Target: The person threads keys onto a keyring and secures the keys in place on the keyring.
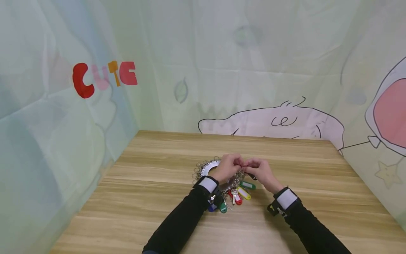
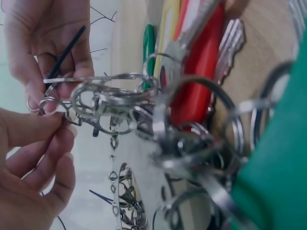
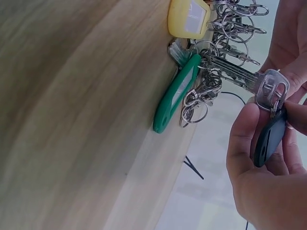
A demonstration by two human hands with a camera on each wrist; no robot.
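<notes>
My left hand (image 1: 226, 167) and right hand (image 1: 261, 173) meet fingertip to fingertip above the right side of a white ring-shaped holder (image 1: 205, 171) edged with metal clasps. In the left wrist view, the left thumb and fingers pinch a small metal clasp (image 2: 73, 114). The right fingers pinch the split ring of a black key tag (image 3: 270, 139), beside a silver key (image 3: 272, 88) that hangs with it. Part of the holder is hidden by the left hand and wrist.
Below the hands, a green tag (image 1: 247, 185), a yellow tag (image 1: 243, 193), a red tag (image 1: 238, 198), another green tag (image 1: 223, 207) and a blue tag (image 1: 212, 207) with keys lie on the wooden table (image 1: 152, 197). Printed cloth walls (image 1: 177, 53) surround it.
</notes>
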